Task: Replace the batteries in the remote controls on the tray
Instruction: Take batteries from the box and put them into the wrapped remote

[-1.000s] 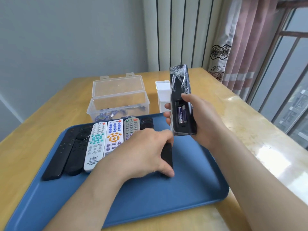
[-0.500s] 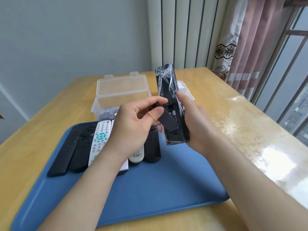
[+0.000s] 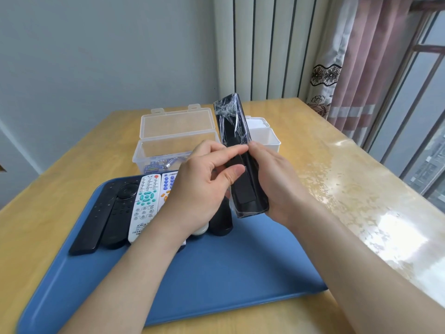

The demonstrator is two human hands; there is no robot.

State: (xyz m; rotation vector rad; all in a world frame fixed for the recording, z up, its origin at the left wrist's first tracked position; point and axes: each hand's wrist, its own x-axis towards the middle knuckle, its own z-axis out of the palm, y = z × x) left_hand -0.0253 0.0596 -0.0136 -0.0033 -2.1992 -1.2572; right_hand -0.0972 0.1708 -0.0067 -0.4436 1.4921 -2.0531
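Wooden surface (image 3: 337,189) bearing a blue tray (image 3: 240,273), with remotes (image 3: 144,203) in a row at its far left. Right hand (image 3: 279,184) grips a film-wrapped black remote (image 3: 234,126) raised above the tray. Left hand (image 3: 202,189) pinches the battery cover (image 3: 243,189) against its back. A clear box (image 3: 168,145) holding batteries (image 3: 159,165) stands behind.

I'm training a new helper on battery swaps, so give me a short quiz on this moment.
1. True or false: the film-wrapped remote lies flat on the blue tray.
2. The left hand presses on: A) the battery cover B) a white remote C) the tray rim.
3. Fill in: loose batteries lie in the clear box, whose lid is ___.
Key: 1 false, the right hand holds it raised; 2 A; 3 open.
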